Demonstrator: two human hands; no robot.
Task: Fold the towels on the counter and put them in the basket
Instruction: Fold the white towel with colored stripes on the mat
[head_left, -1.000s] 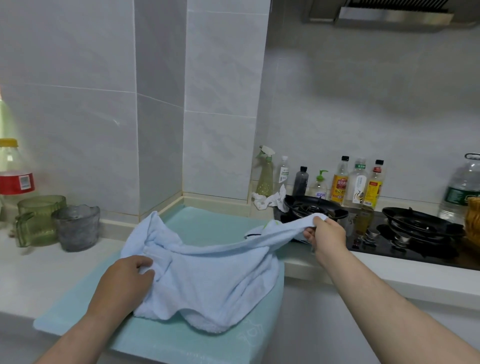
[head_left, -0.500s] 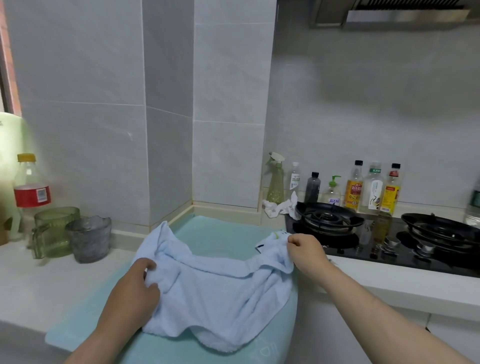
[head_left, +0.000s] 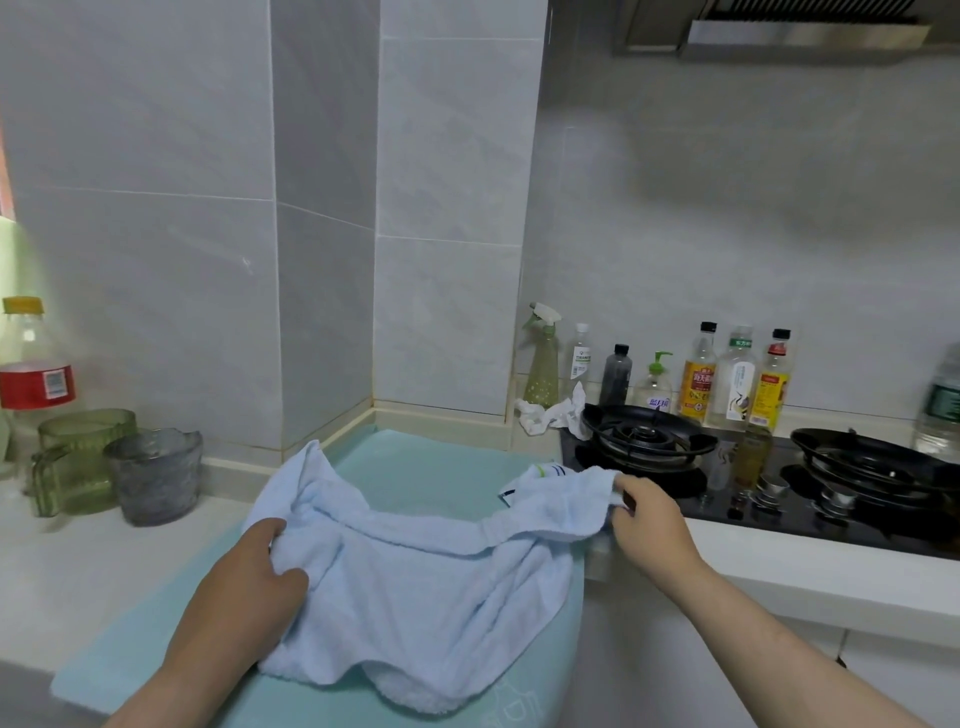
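A pale blue towel (head_left: 426, 587) lies rumpled on a teal mat (head_left: 415, 467) over the counter (head_left: 93, 566), its left edge gripped by the left hand (head_left: 249, 587) and its right corner pinched by the right hand (head_left: 649, 525). Two glass cups (head_left: 119, 467) stand left of it. Just beside the right hand sits a gas stove (head_left: 779, 483), with bottles (head_left: 727, 379) and a crumpled white cloth (head_left: 550, 415) behind.
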